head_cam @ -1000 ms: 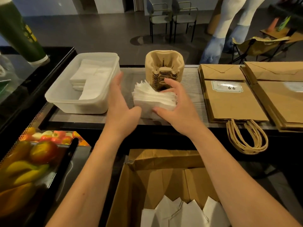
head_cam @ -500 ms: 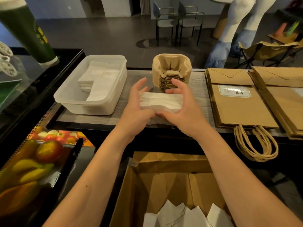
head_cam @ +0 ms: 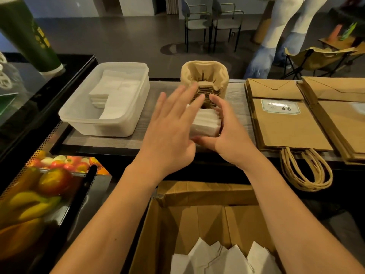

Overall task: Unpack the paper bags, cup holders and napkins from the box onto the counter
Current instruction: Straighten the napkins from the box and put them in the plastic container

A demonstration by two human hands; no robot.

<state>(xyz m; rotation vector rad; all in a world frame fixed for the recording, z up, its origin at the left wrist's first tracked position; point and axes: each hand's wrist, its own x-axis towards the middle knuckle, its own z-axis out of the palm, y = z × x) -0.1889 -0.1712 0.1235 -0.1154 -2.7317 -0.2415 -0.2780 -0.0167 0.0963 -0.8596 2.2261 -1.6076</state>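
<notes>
Both hands gather a stack of white napkins at the middle of the bench.

The right hand [head_cam: 227, 135] cups the napkin stack [head_cam: 205, 123] from its right side, thumb underneath and fingers curled round its far edge; the left hand [head_cam: 173, 129] lies flat with straight, spread fingers against the stack's left side and top. Just behind stands a stack of cardboard cup holders [head_cam: 205, 80]. To the left, a clear plastic tub [head_cam: 110, 115] holds more napkins. Flat brown paper bags [head_cam: 286, 119] lie on the bench [head_cam: 146, 107] at right. Below, the open cardboard box [head_cam: 197, 220] still holds white paper items.
</notes>
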